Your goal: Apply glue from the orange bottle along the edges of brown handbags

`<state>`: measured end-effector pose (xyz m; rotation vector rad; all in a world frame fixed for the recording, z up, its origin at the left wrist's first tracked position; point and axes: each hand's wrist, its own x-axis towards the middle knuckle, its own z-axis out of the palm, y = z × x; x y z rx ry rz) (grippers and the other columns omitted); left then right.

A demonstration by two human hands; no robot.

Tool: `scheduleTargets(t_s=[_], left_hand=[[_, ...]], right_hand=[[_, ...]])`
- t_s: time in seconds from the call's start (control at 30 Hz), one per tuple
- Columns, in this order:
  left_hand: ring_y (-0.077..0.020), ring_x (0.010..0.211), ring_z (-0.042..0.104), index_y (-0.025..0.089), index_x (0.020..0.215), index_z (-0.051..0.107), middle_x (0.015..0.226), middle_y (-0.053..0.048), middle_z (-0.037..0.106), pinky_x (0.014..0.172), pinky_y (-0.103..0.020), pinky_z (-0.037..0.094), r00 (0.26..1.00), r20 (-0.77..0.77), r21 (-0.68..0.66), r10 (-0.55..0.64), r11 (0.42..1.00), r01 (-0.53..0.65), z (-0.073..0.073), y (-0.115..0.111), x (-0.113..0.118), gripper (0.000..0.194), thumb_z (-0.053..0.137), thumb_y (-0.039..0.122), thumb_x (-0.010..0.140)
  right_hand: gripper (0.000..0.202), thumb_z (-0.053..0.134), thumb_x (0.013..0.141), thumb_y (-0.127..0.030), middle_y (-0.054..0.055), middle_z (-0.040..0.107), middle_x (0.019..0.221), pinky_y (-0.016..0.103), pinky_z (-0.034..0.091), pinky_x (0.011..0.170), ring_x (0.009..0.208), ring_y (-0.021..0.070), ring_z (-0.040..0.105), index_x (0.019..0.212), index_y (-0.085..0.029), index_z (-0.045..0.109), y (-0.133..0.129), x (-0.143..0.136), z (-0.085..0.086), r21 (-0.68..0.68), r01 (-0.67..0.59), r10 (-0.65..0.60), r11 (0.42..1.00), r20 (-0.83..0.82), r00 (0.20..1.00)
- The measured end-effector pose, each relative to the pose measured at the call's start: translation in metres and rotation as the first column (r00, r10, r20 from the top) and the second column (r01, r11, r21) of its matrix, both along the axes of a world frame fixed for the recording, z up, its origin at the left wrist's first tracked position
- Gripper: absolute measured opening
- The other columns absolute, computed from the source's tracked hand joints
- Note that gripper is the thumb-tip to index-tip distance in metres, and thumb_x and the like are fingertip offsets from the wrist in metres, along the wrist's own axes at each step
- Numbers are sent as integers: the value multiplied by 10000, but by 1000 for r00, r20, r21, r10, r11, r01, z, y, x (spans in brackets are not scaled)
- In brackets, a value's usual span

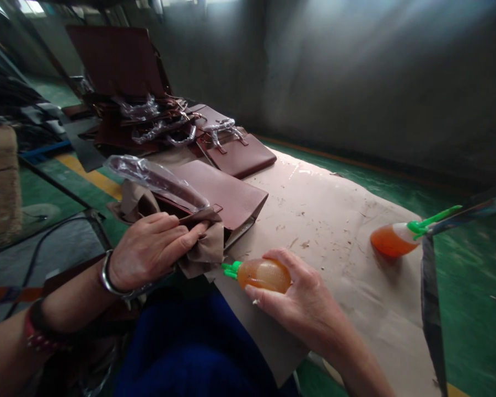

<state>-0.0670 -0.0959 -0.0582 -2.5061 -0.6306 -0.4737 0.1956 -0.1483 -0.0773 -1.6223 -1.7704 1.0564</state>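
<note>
My right hand [301,292] is wrapped round a squeeze bottle [267,275] with amber liquid inside. Its green nozzle [231,269] points left, toward the near edge of a maroon handbag [227,193]. The bag lies on its side, its handle [157,182] covered in clear plastic. My left hand [149,251] grips brown lining cloth [209,242] that hangs out at the bag's opening. The fingertips lie partly in the folds. Whether the nozzle touches the cloth I cannot tell.
A second squeeze bottle [394,240] with orange liquid lies near the right edge of the paper-covered table [314,215]. Another maroon handbag [243,154] lies behind, and a pile of similar bags [116,66] stands at the back left. Scraps dot the paper.
</note>
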Motion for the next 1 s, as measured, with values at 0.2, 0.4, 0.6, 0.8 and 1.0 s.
scheduleTargets(t_s=[0.2,0.4,0.6,0.8,1.0], left_hand=[[-169,657,478,56,1172,471,744,-45,656,618,-314,389,1000,-18,1,15,1000,-15,2,-2,3,283,368,25,910],[-162,647,450,30,1122,494,732,-55,652,600,-304,365,1000,-8,-2,-16,1000,16,3,-1,4,232,395,38,912],[-163,640,469,33,1137,482,731,-50,656,606,-301,387,999,-34,4,7,1000,-7,2,-3,3,242,383,43,916],[-165,634,485,51,1142,474,724,-44,654,608,-303,399,999,-38,3,6,1000,-5,-1,-5,3,246,354,63,928],[-177,596,500,111,1160,466,689,-34,648,574,-323,405,1000,-19,-27,9,1000,-9,0,-6,5,281,345,56,912]], right_hand=[[273,679,728,-355,23,597,877,328,464,723,766,177,578,971,-252,608,-2,-3,-2,69,73,-78,995,79,994],[287,677,720,-332,-4,600,860,309,469,716,757,163,590,994,-298,598,-10,-6,0,-20,-40,40,999,-23,999],[277,673,720,-329,10,572,853,314,458,705,748,169,568,981,-271,602,-11,-12,0,25,-18,17,1000,28,999],[270,664,721,-316,23,565,853,316,459,693,724,169,558,975,-248,604,-11,-15,-1,49,-3,1,999,44,999],[282,678,713,-336,6,557,845,318,456,697,723,165,552,975,-273,595,-15,-14,-4,28,-56,56,998,22,998]])
